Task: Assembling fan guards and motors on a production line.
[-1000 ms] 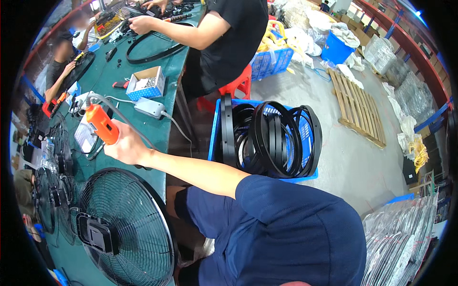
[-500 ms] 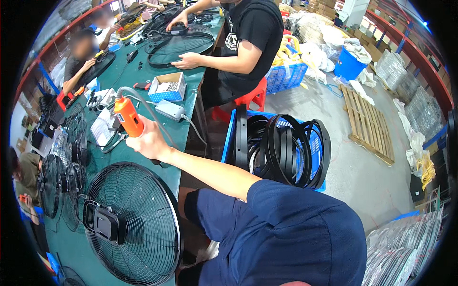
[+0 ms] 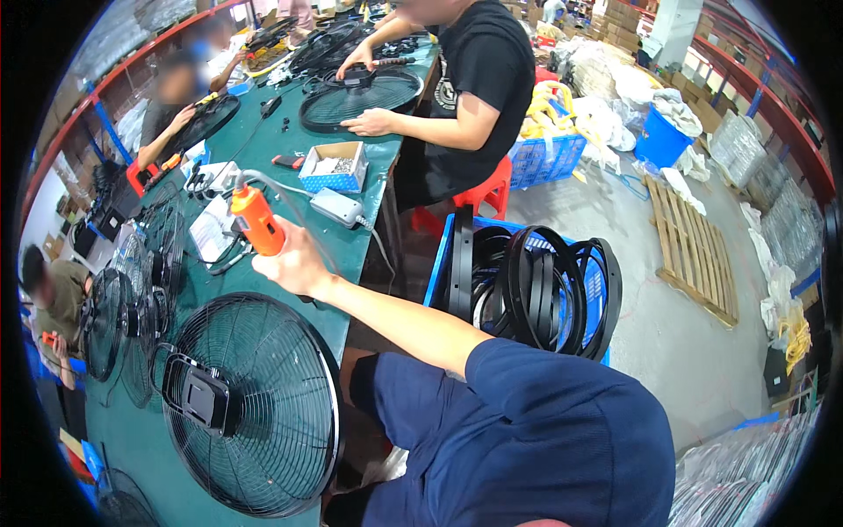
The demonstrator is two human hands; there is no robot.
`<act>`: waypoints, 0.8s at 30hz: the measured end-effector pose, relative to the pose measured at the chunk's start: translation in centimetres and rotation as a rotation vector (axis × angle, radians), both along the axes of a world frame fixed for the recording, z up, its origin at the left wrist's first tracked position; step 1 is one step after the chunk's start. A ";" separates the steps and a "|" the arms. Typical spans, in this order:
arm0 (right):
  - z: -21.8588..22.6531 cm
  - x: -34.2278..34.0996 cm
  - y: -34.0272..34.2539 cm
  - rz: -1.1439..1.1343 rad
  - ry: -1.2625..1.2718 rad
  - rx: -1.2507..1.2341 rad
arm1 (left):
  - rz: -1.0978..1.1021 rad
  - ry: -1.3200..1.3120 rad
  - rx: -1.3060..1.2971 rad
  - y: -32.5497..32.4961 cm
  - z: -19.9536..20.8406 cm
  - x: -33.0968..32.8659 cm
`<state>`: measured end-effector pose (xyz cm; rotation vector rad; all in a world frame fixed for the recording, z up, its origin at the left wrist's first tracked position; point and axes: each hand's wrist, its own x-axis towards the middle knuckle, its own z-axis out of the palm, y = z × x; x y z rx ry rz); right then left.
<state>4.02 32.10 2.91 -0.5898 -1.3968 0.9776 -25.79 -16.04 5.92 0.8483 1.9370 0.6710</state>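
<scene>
My right hand (image 3: 299,262) is wrapped round an orange electric screwdriver (image 3: 257,222), raised above the green table (image 3: 303,294). A grey cord (image 3: 285,187) runs from the tool's far end. Below that hand lies a large round fan with a black wire grille (image 3: 281,395). A black, boxy motor housing (image 3: 206,397) with a handle-like bracket sits at the middle of the grille. The screwdriver is apart from the fan. My left hand is out of view.
A box of small screws (image 3: 338,167), a grey power adapter (image 3: 338,208) and papers (image 3: 211,230) lie farther along the table. More fans (image 3: 132,303) stand on the left. A blue crate (image 3: 439,263) holds black rings. A co-worker (image 3: 483,79) handles another fan (image 3: 360,101).
The view has shifted, so most of the table and crate appear farther right and lower. My right hand keeps its grip on the screwdriver, and the large fan stays on the table.
</scene>
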 end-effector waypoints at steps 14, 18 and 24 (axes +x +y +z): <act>-0.3 -0.3 -0.3 -0.108 0.001 0.066 | -0.182 -0.337 0.097 9.9 -0.4 -3.5; -0.2 -0.3 -0.5 -0.101 -0.041 0.101 | -0.195 -0.427 0.126 11.2 -0.4 -3.9; 0.6 0.1 -1.4 -0.018 -0.108 0.135 | -0.205 -0.569 0.155 13.3 -0.7 -4.5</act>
